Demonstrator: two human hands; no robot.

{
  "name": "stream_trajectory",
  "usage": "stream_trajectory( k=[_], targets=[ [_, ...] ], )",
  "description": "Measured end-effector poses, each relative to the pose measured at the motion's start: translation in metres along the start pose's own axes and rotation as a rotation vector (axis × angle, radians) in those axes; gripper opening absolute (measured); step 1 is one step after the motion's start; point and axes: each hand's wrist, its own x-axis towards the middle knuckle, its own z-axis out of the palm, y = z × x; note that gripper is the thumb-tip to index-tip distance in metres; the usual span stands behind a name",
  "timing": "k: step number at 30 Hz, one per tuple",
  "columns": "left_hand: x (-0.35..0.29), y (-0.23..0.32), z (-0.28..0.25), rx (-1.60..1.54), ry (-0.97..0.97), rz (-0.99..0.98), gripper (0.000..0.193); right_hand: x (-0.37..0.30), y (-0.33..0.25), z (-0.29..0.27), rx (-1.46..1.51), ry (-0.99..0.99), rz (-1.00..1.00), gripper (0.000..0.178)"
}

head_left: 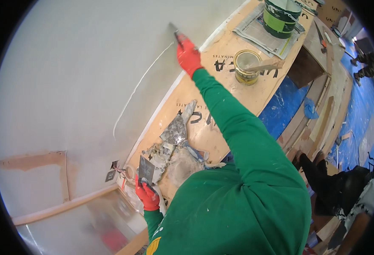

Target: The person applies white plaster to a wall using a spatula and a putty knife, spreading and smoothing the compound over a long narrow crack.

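My right hand [189, 55], in a red glove, is closed round a putty knife [174, 30] whose blade meets the grey plastered wall [89, 55]. Below that blade a thin white line [141, 80] runs down the wall. Lower left, my left hand [147, 197], gloved in red too, grips a wide filling knife [146, 169] with its flat blade pointing up, close to the wall. Beside it on the board-topped counter [204, 104] lie a plaster-smeared scraper [175, 131] and crumpled, stained rags [185, 163].
An opened tin [246, 77] with a wooden stick across it stands on the counter. Farther off, a green bucket [276, 25] rests on newspaper [259, 36]. An electrical socket [110, 175] sits low on the wall. People [348, 187] stand at the right, near blue floor sheeting [359, 114].
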Motion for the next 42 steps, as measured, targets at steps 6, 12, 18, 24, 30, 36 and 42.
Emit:
stream_trajectory(
  k=[6,12,18,24,30,36,42],
  targets=[
    [-0.017,-0.064,-0.048,0.112,0.017,0.038,0.045,-0.088,-0.073,0.047,-0.157,-0.154,0.052,0.062],
    [-0.052,-0.087,-0.097,0.108,0.051,-0.061,0.044,-0.156,-0.115,0.083,-0.228,-0.226,0.002,0.065],
    [-0.078,-0.112,-0.13,-0.009,0.131,-0.057,0.045,-0.234,-0.159,0.125,-0.218,-0.276,-0.129,0.068],
    [-0.092,-0.131,-0.152,0.008,0.217,-0.007,0.04,-0.317,-0.205,0.166,-0.231,-0.338,-0.149,0.07],
    [-0.111,-0.139,-0.167,-0.071,0.24,-0.088,0.038,-0.407,-0.242,0.201,-0.26,-0.554,-0.193,0.076],
    [-0.136,-0.201,-0.177,0.61,0.297,0.193,0.055,-0.443,-0.245,0.188,-0.101,-0.751,-0.154,0.065],
    [-0.093,-0.15,-0.155,0.467,0.32,0.073,0.065,-0.362,-0.34,0.072,0.826,-1.213,-0.13,0.056]
  ],
)
